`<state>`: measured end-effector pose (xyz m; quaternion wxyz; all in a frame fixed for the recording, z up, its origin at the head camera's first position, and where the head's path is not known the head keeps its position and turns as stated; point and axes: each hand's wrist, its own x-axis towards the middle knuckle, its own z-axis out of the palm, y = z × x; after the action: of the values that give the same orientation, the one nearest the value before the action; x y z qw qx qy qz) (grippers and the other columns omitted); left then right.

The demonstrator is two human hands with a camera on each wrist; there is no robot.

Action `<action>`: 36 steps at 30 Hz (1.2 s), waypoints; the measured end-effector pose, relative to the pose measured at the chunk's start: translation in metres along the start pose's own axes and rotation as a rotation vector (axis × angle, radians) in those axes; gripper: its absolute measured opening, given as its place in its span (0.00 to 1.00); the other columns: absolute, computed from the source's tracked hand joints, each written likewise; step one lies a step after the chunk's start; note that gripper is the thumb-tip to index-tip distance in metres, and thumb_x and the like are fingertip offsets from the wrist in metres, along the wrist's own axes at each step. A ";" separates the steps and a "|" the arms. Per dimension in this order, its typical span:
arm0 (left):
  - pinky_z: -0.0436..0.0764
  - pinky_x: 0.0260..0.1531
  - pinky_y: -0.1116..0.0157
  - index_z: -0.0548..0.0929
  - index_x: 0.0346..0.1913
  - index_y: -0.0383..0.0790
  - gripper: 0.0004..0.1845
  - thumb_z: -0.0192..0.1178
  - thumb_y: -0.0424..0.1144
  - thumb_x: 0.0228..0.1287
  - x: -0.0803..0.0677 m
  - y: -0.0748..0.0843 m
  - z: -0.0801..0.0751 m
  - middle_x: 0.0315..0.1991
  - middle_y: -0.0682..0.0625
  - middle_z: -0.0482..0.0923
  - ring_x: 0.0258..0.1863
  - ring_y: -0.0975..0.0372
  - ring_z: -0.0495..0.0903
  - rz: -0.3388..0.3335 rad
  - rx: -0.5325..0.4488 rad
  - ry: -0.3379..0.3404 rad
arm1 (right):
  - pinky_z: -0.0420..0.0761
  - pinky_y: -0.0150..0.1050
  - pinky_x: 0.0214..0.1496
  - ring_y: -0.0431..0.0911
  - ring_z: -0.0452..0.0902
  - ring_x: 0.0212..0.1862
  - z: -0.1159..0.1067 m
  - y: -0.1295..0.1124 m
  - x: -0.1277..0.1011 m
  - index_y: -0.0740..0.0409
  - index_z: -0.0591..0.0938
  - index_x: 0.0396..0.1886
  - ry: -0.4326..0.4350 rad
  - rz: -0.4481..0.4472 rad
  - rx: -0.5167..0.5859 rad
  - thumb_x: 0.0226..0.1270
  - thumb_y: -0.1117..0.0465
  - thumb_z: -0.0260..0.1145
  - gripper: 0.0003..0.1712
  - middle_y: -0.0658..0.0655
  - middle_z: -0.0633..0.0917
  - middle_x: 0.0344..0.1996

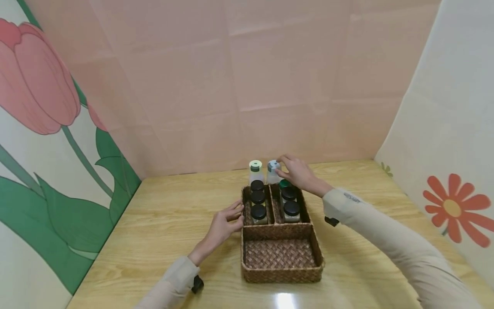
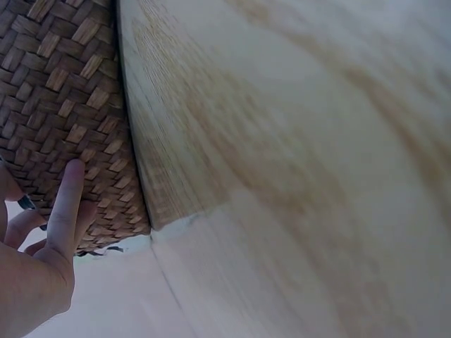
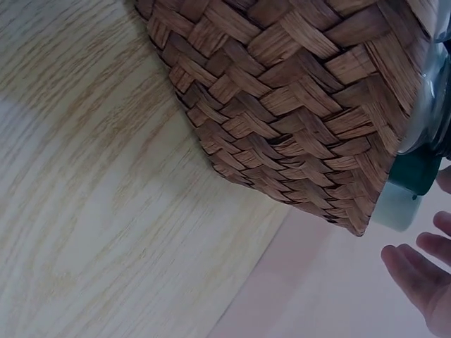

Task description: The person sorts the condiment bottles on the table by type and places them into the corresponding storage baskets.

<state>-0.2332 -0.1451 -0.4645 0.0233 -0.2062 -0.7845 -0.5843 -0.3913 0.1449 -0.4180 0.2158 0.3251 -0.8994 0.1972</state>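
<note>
A brown woven basket (image 1: 281, 274) with three compartments stands on the table. My left hand (image 1: 224, 225) touches its left outer wall with fingers extended; in the left wrist view an index finger (image 2: 69, 201) lies along the weave. Behind the basket stand two pale bottles, one with a yellow-green top (image 1: 255, 165) and one with a light blue top (image 1: 273, 165). My right hand (image 1: 301, 174) is at the light blue top, its thumb and fingers spread beside it. In the right wrist view, the right hand's fingers (image 3: 405, 271) appear apart from the pale bottle (image 3: 397, 206).
Several black-lidded jars (image 1: 258, 211) fill the back left compartment. More black-lidded jars (image 1: 291, 208) and a green-lidded one (image 1: 284, 183) stand in the back right one. The front compartment's woven bottom (image 1: 279, 253) shows. A pink backdrop (image 1: 239, 86) rises behind the wooden table (image 1: 173, 206).
</note>
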 end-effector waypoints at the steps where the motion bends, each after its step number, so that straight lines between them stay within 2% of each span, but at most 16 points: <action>1: 0.85 0.36 0.68 0.73 0.61 0.20 0.20 0.56 0.22 0.67 -0.001 0.003 0.000 0.70 0.34 0.63 0.52 0.38 0.79 -0.002 -0.002 -0.002 | 0.83 0.52 0.34 0.56 0.81 0.39 0.000 0.000 0.001 0.66 0.81 0.52 -0.003 0.003 -0.001 0.67 0.56 0.70 0.21 0.63 0.81 0.50; 6: 0.85 0.36 0.68 0.72 0.60 0.18 0.20 0.55 0.20 0.66 -0.005 0.025 -0.001 0.69 0.30 0.63 0.52 0.36 0.78 -0.004 -0.014 -0.011 | 0.83 0.51 0.33 0.56 0.81 0.37 0.001 -0.002 0.004 0.67 0.81 0.53 -0.014 0.015 0.000 0.67 0.56 0.70 0.22 0.64 0.80 0.51; 10: 0.85 0.36 0.68 0.73 0.60 0.18 0.20 0.55 0.20 0.66 -0.007 0.034 -0.001 0.68 0.29 0.63 0.52 0.35 0.78 0.004 -0.021 -0.007 | 0.83 0.50 0.34 0.55 0.81 0.38 0.001 -0.003 0.005 0.67 0.80 0.54 -0.034 0.030 -0.004 0.67 0.56 0.70 0.22 0.64 0.80 0.51; 16: 0.85 0.37 0.68 0.72 0.60 0.17 0.20 0.55 0.20 0.66 -0.008 0.034 0.000 0.68 0.30 0.64 0.52 0.36 0.79 0.006 -0.004 -0.010 | 0.84 0.51 0.37 0.56 0.81 0.42 0.003 -0.003 0.007 0.66 0.80 0.55 -0.059 0.058 -0.002 0.66 0.57 0.70 0.23 0.64 0.80 0.52; 25: 0.86 0.37 0.67 0.72 0.61 0.17 0.20 0.55 0.21 0.67 -0.008 0.032 0.000 0.68 0.30 0.64 0.52 0.37 0.79 -0.007 -0.010 -0.008 | 0.83 0.52 0.37 0.57 0.82 0.41 0.005 -0.006 0.009 0.66 0.80 0.54 -0.076 0.038 -0.013 0.66 0.57 0.70 0.22 0.64 0.82 0.48; 30: 0.86 0.36 0.67 0.75 0.61 0.21 0.20 0.57 0.23 0.67 -0.005 0.008 0.002 0.69 0.35 0.66 0.51 0.43 0.81 -0.001 0.008 0.015 | 0.84 0.53 0.40 0.58 0.82 0.42 0.007 -0.006 0.009 0.66 0.79 0.56 -0.105 0.058 -0.019 0.67 0.57 0.69 0.23 0.65 0.83 0.49; 32: 0.85 0.36 0.68 0.74 0.61 0.21 0.20 0.57 0.23 0.66 -0.005 0.006 0.002 0.68 0.35 0.66 0.51 0.43 0.81 0.007 0.007 0.016 | 0.84 0.53 0.40 0.58 0.82 0.43 0.008 -0.005 0.008 0.66 0.79 0.56 -0.112 0.063 -0.019 0.67 0.57 0.70 0.23 0.65 0.82 0.49; 36: 0.85 0.36 0.69 0.72 0.61 0.17 0.20 0.55 0.21 0.66 -0.008 0.025 0.002 0.68 0.30 0.64 0.52 0.37 0.79 -0.004 -0.008 -0.001 | 0.84 0.54 0.41 0.58 0.82 0.44 0.009 -0.006 0.008 0.66 0.79 0.57 -0.126 0.076 -0.018 0.67 0.57 0.69 0.24 0.66 0.81 0.52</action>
<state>-0.2161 -0.1395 -0.4446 0.0208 -0.2052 -0.7825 -0.5876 -0.3951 0.1326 -0.4199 0.1541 0.3006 -0.9245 0.1765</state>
